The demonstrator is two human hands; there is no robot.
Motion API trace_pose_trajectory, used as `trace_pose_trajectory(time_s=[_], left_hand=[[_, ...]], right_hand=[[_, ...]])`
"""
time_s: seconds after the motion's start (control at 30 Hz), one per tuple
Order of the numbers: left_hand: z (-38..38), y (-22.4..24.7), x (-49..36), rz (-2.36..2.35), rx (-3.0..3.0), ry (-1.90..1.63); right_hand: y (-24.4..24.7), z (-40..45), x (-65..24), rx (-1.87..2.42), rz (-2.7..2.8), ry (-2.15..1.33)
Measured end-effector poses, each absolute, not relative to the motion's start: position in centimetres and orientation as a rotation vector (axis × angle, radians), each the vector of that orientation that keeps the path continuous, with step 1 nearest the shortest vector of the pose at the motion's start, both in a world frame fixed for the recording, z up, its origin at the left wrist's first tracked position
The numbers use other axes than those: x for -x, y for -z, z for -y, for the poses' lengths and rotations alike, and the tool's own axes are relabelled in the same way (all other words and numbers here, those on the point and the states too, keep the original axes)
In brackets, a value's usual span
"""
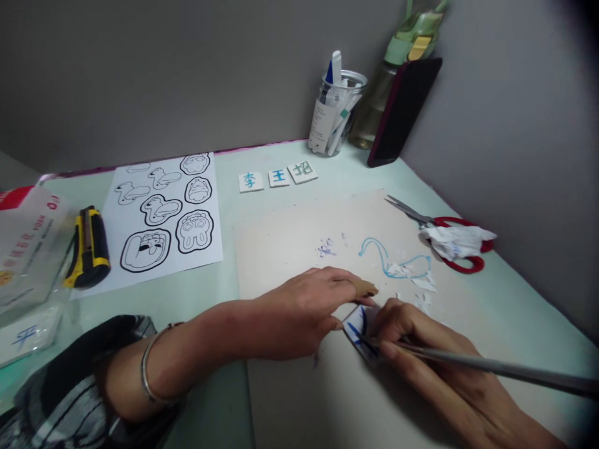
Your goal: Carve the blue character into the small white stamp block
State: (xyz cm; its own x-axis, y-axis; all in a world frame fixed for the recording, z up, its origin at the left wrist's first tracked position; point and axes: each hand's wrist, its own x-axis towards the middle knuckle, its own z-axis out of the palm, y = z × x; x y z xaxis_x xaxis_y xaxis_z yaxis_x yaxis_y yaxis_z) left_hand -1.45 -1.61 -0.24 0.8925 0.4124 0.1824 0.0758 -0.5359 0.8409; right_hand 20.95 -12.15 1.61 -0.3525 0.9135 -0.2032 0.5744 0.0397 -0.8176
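My right hand grips a slim metal craft knife like a pen. Its dark tip rests on a small white tile with blue strokes, lying on the beige board. My left hand has its thumb and fingers closed at the tile's upper left edge, steadying it. A tan wrap covers one left fingertip. Part of the tile is hidden under my right fingers. Just above the hands, a blue swan drawing and white shavings show on the board.
Red-handled scissors lie at right with crumpled tissue on them. Small marked tiles, a jar of pens, a bottle and a phone stand behind. Left are a printed sheet, a yellow-black cutter and plastic packets.
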Motion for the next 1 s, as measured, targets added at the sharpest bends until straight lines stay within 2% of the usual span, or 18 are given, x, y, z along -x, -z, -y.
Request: trace_pose_trajectory(time_s=[0.33, 1.0], left_hand=[[1.62, 0.09, 1.48, -0.355, -2.119, -0.439], [1.56, 0.10, 1.49, -0.357, -2.137, -0.428]], right_hand=[[-0.94, 12.38, -20.74, 1.452, 1.799, -1.165], [-1.40, 11.96, -20.22, 1.426, 1.963, -1.143]])
